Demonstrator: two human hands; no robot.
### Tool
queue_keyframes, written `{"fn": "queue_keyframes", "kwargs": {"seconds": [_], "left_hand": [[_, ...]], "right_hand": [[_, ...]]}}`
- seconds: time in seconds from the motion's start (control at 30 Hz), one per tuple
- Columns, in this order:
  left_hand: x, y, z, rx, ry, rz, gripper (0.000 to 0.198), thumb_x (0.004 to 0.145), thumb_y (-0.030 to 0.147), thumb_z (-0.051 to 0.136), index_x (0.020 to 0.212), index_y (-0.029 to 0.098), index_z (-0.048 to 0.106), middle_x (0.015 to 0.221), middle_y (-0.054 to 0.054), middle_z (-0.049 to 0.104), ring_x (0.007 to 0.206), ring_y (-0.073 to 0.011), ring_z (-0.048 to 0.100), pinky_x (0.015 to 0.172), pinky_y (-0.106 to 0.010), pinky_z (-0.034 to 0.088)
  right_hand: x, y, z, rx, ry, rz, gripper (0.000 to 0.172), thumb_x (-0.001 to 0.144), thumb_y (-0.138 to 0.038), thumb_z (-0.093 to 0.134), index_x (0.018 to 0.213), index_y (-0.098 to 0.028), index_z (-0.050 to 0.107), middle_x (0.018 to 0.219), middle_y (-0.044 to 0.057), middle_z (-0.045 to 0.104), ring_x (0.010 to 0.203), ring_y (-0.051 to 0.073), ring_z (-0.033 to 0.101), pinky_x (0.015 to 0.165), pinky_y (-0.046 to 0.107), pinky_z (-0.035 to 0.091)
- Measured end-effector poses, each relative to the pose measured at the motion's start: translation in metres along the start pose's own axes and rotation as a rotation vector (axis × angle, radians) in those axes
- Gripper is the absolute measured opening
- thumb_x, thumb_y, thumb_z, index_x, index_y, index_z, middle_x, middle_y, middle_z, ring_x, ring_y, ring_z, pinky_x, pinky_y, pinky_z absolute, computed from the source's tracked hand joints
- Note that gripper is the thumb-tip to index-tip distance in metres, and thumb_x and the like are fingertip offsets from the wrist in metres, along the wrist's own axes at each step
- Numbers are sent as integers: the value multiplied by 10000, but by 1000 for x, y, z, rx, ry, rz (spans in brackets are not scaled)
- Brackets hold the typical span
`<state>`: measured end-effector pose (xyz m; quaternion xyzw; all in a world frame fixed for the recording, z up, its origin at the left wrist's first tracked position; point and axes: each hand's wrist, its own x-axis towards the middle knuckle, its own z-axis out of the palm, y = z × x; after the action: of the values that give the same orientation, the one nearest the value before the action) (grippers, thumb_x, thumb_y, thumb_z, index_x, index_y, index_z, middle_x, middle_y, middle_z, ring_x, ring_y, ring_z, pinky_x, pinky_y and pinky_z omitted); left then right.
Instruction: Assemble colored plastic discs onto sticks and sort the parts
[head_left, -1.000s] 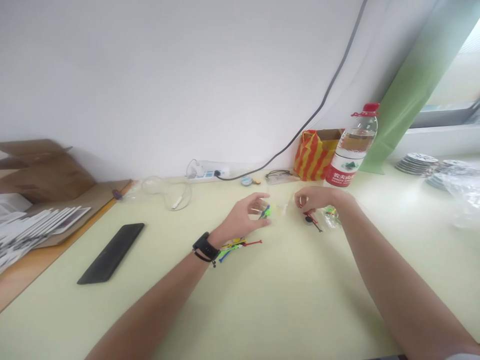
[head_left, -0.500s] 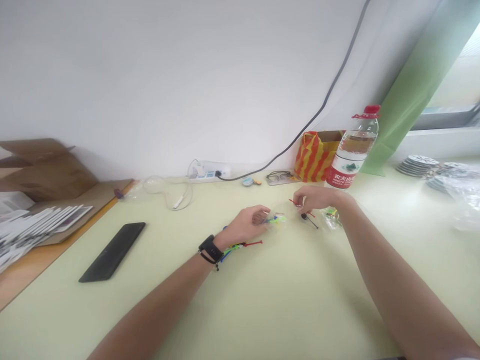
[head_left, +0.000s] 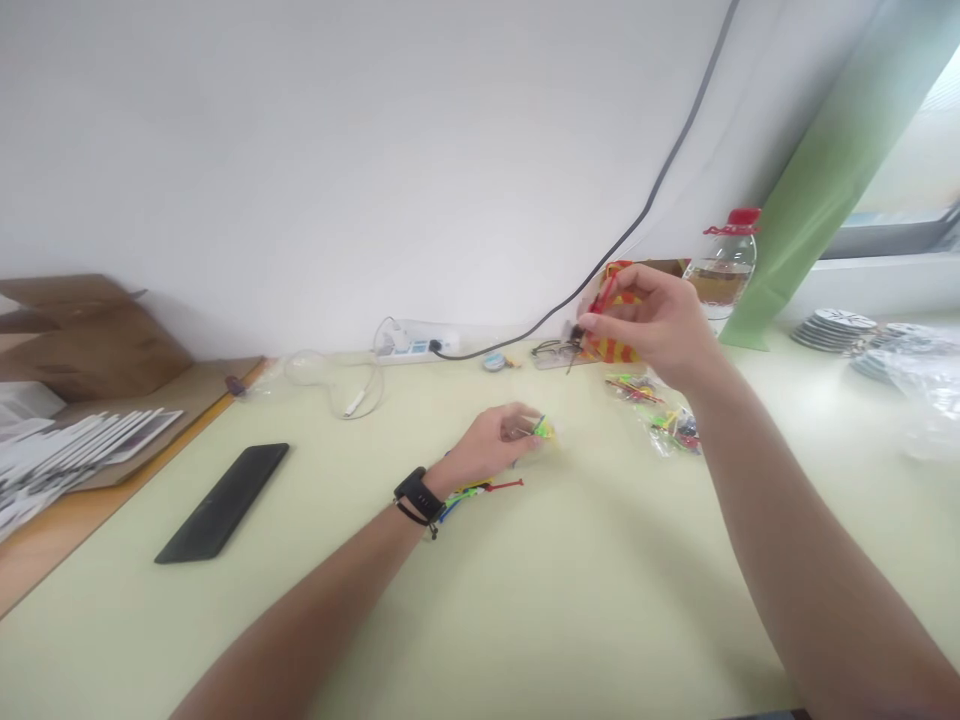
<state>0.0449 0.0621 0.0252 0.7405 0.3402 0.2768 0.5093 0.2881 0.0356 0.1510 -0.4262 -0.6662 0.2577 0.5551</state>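
Observation:
My left hand (head_left: 491, 440), with a black watch on its wrist, rests low over the table. Its curled fingers hold a small clear bag (head_left: 546, 428) with green, yellow and blue plastic pieces inside. Under the wrist lie loose thin plastic pieces (head_left: 472, 490) in red, green, blue and yellow, partly covered by the hand. My right hand (head_left: 649, 325) is raised above the table, pinching thin red and black plastic pieces (head_left: 600, 300); their exact kind is too blurred to tell. Below it lie two clear bags of coloured pieces, one bag (head_left: 634, 388) behind the other bag (head_left: 673, 430).
A striped red-and-yellow bag (head_left: 619, 348) and a water bottle (head_left: 721, 270) stand behind my right hand. Eyeglasses (head_left: 555, 350) and a power strip (head_left: 416, 342) sit along the wall. A black flat case (head_left: 225, 502) lies left, stacked discs (head_left: 832, 330) right.
My right hand has risen from the table with the red and black pieces, uncovering bags of pieces beneath. My left hand has barely moved; the bag in it sits closer to its fingers.

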Motion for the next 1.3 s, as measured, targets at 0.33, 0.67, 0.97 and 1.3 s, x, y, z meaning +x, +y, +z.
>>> {"fn": "queue_keyframes", "kwargs": {"seconds": [0.33, 0.67, 0.97, 1.3], "left_hand": [[0, 1, 0, 30, 56, 10, 406, 865, 435, 750, 1172, 180, 676, 1052, -102, 771, 931, -231, 719, 742, -314, 556], [2, -1, -4, 67, 76, 47, 323, 877, 468, 705, 983, 163, 701, 814, -19, 692, 670, -146, 586, 593, -267, 422], [1, 3, -6, 54, 69, 68, 271, 879, 427, 695, 990, 182, 659, 837, -1, 653, 719, -150, 581, 656, -267, 453], [3, 8, -13, 64, 63, 125, 339, 914, 401, 663, 1170, 178, 664, 971, -61, 710, 800, -174, 682, 733, -302, 557]], "right_hand": [[-6, 10, 59, -103, -139, 12, 368, 775, -484, 797, 849, -240, 532, 867, 27, 717, 741, 233, 726, 673, 375, 579], [-5, 18, 63, -424, -309, -13, 186, 851, -384, 697, 789, -208, 683, 828, 34, 744, 769, 192, 656, 677, 314, 487], [-5, 22, 60, -559, -372, -4, 249, 897, -380, 625, 728, -205, 680, 983, 62, 703, 918, 212, 621, 741, 311, 449], [-4, 19, 39, -534, -305, -150, 280, 918, -504, 643, 934, -238, 730, 1277, 100, 591, 1113, 260, 596, 900, 378, 482]]}}
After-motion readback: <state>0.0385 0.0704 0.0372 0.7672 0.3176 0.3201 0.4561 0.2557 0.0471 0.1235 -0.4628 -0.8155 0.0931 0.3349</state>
